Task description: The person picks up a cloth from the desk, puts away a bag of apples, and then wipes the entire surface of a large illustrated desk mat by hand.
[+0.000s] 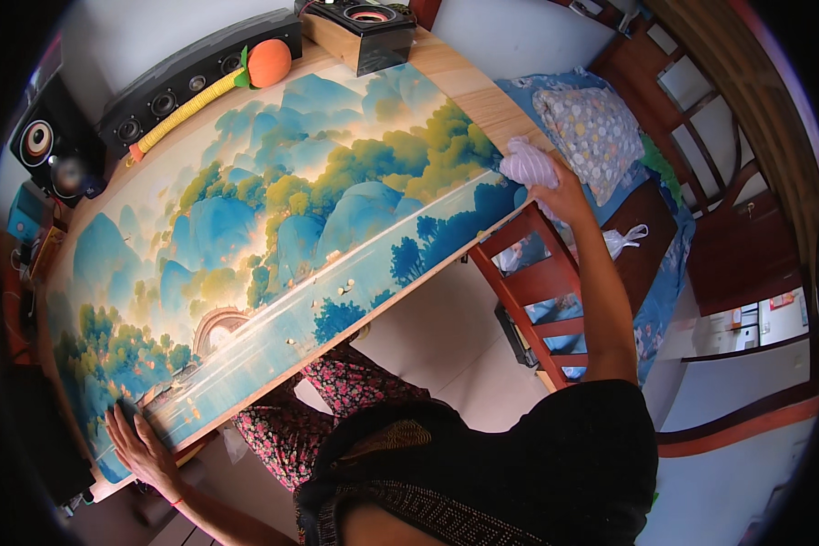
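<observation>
A large desk mat printed with a blue and green landscape [300,225] covers most of the wooden desk [481,102]. At the desk's near left corner, my left hand [136,447] rests flat on the mat with its fingers extended and nothing held. My right hand [559,191] grips a bunched light purple striped cloth [529,162] at the right end of the mat, by the desk's edge. Part of the cloth hangs below the hand, and the palm is hidden.
A long black soundbar [170,99], an orange-headed yellow stick [198,112] and speakers [37,142] [375,34] line the desk's back. A red-brown wooden ladder-like frame [532,286] stands beside the right edge, before a bed with a patterned pillow [590,133].
</observation>
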`<act>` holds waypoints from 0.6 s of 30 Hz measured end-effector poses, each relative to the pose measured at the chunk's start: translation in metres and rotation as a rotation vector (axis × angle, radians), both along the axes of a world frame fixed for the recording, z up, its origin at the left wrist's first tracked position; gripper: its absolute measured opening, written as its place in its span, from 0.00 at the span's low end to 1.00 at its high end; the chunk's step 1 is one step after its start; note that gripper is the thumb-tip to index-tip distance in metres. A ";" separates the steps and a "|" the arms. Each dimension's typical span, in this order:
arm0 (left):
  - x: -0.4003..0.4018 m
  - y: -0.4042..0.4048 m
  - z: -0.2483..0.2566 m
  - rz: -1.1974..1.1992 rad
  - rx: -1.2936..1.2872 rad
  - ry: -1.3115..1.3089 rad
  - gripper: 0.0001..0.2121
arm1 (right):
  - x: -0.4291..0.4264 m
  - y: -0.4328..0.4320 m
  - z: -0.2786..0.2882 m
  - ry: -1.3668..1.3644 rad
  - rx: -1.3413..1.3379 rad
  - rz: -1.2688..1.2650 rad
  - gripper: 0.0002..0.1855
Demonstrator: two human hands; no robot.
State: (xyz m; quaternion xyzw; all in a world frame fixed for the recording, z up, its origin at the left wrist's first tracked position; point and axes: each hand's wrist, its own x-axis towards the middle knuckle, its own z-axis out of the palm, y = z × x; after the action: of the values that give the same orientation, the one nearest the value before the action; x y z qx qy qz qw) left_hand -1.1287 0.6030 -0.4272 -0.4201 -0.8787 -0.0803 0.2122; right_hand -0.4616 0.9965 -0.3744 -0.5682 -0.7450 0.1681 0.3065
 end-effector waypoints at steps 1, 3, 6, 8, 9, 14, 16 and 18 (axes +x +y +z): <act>0.000 0.002 0.001 -0.003 0.001 0.000 0.24 | 0.002 -0.003 -0.002 0.039 -0.012 -0.004 0.36; 0.004 0.004 0.004 0.033 -0.002 -0.036 0.24 | 0.005 0.007 -0.001 0.028 -0.034 0.008 0.37; 0.005 0.008 0.011 0.015 0.017 -0.055 0.24 | 0.015 0.040 -0.002 -0.059 -0.037 -0.012 0.37; 0.008 0.010 0.016 -0.009 0.043 -0.064 0.23 | 0.017 0.075 -0.010 -0.105 -0.023 -0.057 0.38; 0.008 0.010 0.016 -0.006 0.046 -0.065 0.23 | 0.018 0.090 -0.010 -0.083 -0.039 -0.090 0.39; 0.011 0.013 0.020 -0.011 0.065 -0.078 0.23 | 0.019 0.164 -0.011 -0.073 -0.026 -0.225 0.41; 0.013 0.016 0.019 -0.020 0.075 -0.072 0.22 | 0.015 0.172 -0.023 -0.152 0.121 -0.279 0.33; 0.009 0.016 0.018 -0.014 0.078 -0.067 0.22 | 0.014 0.173 -0.023 -0.216 0.204 -0.302 0.29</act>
State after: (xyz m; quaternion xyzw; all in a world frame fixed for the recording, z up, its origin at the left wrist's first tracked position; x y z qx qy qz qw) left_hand -1.1192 0.6187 -0.4088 -0.4147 -0.8785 -0.1301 0.1984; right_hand -0.4479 1.1695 -0.3971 -0.6540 -0.6931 -0.0180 0.3026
